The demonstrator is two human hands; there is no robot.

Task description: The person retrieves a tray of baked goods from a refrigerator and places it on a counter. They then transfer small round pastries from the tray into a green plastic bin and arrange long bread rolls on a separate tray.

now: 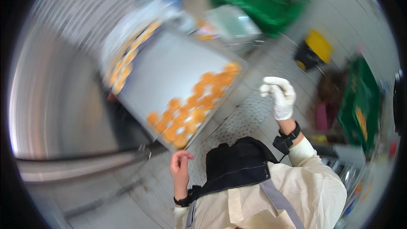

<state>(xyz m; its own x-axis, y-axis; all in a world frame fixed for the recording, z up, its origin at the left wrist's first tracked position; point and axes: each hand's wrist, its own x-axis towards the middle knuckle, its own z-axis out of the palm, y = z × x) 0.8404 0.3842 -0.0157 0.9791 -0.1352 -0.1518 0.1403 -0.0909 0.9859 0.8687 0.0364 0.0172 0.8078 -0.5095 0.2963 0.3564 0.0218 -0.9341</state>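
Observation:
A metal baking tray (155,70) lies in front of me, its corner pointing towards my body. Small round golden baked pieces (194,101) cover its side nearest me, while the rest of its surface is bare metal. My left hand (180,165), ungloved, is just below the near corner with its fingers bent; whether it touches the rim cannot be told. To the right of the tray, my right hand (281,97) wears a white glove and hangs over the floor. Its fingers are loosely curled, with no object visible in them.
More baked pieces (122,70) lie in a row beyond the tray's left edge. A large blurred metal surface (63,101) fills the left. Green crates (257,6) (359,101) stand at the top and right. A yellow and black object (318,46) sits on the tiled floor.

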